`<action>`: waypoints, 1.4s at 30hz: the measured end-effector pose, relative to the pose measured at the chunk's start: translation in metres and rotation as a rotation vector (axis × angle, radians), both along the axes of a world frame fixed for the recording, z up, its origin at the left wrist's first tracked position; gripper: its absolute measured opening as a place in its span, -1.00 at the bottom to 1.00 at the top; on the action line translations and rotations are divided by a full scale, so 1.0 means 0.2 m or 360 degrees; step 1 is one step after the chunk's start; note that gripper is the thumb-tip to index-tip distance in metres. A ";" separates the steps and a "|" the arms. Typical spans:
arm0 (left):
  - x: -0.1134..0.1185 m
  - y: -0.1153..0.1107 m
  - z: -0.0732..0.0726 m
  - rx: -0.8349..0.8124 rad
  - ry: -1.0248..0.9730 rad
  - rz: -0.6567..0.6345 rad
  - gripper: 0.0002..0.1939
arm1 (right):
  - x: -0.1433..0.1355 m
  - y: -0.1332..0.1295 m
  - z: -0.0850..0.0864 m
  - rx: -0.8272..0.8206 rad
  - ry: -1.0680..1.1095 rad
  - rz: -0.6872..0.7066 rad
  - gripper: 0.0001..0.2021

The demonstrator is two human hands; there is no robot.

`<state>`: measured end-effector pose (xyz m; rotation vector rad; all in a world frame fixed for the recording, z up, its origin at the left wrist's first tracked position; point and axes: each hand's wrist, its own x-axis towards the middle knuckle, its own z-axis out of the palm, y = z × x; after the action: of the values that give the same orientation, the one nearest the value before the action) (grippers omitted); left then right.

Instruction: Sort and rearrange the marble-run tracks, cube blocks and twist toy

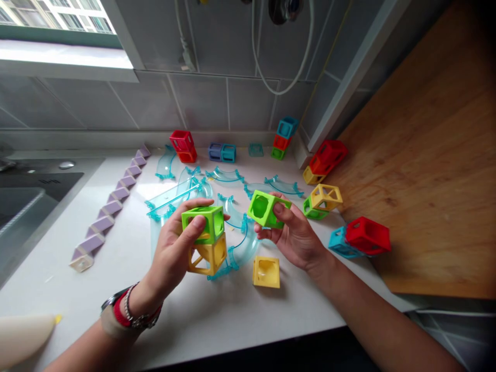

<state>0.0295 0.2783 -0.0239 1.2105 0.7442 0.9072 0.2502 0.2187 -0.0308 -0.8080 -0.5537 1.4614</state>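
Observation:
My left hand [175, 243] is closed round a green cube frame [213, 223], with a yellow cube frame [217, 254] joined beneath it. To the right, my right hand [296, 232] grips another green cube [261, 206] between thumb and fingers, its round hollow facing left. The two green cubes are apart, held above the counter. A single yellow cube [267, 273] with a curved hollow rests on the white counter [232, 320] between my forearms. Clear teal track pieces [227, 175] lie spread behind and below my hands.
A zigzag purple strip [110, 207] runs along the left, beside the sink [42, 181]. Stacked cubes stand at the back and right, including a red pair [182, 142] and a red cube [368, 236] near the wooden panel [434, 170].

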 end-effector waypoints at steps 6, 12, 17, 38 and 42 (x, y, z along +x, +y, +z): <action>0.00 0.00 0.00 -0.0079 -0.0019 -0.0007 -0.60 | -0.02 0.00 -0.01 0.0055 -0.0183 -0.0013 -0.52; 0.00 0.00 0.00 -0.0160 -0.0009 -0.0041 -0.60 | -0.03 0.00 -0.01 0.0101 -0.0353 -0.0011 -0.45; 0.01 -0.01 0.01 -0.0129 0.0032 -0.0002 -0.61 | -0.04 -0.02 -0.03 0.0150 -0.0466 0.0032 -0.41; 0.02 -0.05 0.00 0.0138 0.0264 0.0105 -0.60 | -0.04 -0.03 -0.02 -0.0011 -0.0598 0.0266 -0.43; 0.01 -0.06 -0.01 0.0032 0.0120 0.0103 -0.54 | -0.02 -0.02 -0.02 0.0063 -0.0728 0.0238 -0.48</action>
<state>0.0312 0.2673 -0.0259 1.2497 0.8406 0.9283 0.2454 0.2139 -0.0341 -1.0969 -1.0019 1.3976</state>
